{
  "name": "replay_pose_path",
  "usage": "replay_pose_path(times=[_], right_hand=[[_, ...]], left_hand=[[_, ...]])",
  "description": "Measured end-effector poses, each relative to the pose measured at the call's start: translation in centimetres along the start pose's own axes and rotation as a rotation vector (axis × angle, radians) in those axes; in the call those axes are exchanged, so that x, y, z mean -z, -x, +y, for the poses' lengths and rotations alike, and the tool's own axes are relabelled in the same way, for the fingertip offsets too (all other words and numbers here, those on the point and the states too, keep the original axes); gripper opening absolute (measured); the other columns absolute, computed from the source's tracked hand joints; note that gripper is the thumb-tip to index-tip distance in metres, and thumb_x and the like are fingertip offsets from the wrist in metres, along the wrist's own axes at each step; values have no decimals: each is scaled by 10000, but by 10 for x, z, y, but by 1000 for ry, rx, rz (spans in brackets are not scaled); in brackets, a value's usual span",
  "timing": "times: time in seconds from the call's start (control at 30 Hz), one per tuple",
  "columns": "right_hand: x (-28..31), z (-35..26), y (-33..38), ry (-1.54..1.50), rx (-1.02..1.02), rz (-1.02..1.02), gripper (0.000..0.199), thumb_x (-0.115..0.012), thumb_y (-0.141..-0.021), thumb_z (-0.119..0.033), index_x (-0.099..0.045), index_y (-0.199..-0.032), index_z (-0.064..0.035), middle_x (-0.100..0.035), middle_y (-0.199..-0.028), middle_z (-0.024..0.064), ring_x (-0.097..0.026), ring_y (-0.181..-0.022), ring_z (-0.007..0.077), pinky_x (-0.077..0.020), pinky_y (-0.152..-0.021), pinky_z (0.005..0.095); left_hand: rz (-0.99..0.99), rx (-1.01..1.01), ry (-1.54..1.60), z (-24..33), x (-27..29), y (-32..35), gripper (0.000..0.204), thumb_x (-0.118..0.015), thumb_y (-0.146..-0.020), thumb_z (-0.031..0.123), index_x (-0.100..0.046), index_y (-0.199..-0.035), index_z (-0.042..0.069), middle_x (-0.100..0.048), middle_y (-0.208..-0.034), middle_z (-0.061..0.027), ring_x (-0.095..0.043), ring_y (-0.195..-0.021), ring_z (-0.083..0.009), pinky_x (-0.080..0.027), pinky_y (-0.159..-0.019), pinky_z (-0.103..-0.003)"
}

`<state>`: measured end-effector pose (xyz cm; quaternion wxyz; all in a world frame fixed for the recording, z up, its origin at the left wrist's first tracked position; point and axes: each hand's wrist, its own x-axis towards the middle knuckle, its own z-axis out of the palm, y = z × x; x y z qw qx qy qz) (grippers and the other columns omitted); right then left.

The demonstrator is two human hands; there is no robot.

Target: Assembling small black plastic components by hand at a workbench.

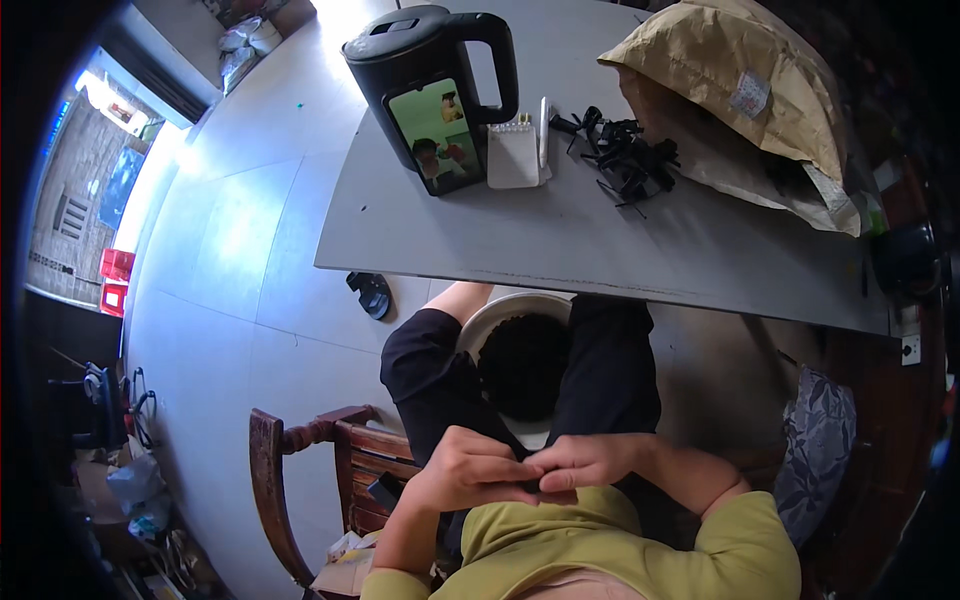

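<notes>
Above my lap, my left hand (pixel 468 470) and my right hand (pixel 592 461) meet, fingertips pressed together. Both hands are closed. Something small and dark shows between the fingertips, too hidden to name. Below the table edge, between my knees, stands a white bucket (pixel 476 328) holding a heap of black pieces (pixel 524 366), too dark to tell apart. On the grey table (pixel 450 240), a loose pile of small black parts with thin stems (pixel 632 165) lies beside a large brown paper bag (pixel 730 60), its mouth toward me.
A black kettle (pixel 400 45) stands on the table with a phone (pixel 438 140) leaning on it. Next to them lie a small notepad (pixel 513 158) and a white pen (pixel 544 132). A wooden chair (pixel 270 480) is at my left, and a dark sandal (pixel 372 295) lies on the floor.
</notes>
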<state>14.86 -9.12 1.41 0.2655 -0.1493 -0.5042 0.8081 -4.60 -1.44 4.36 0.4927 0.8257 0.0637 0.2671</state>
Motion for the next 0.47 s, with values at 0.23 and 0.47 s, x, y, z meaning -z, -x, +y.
replay_pose_path(times=[0.23,0.47], right_hand=[[-13,-12,2,156,-29,85,306,-384,-975,-324,-491,-1021,-40,-497,-615,6,-463,-509,100,-392,-514,239],[54,-44,3,931,85,642,286,-544,-900,-329,-557,-917,-44,-621,-849,118,-614,-797,210,-471,-684,327]], left_hand=[[-74,-42,33,-4,-4,-2,274,-785,-623,189,-671,-830,50,-469,-550,-19,-495,-455,-178,-343,-399,-279],[167,291,141,-7,-3,-9,194,-760,-691,126,-673,-841,39,-651,-731,-92,-622,-618,-166,-465,-544,-262]])
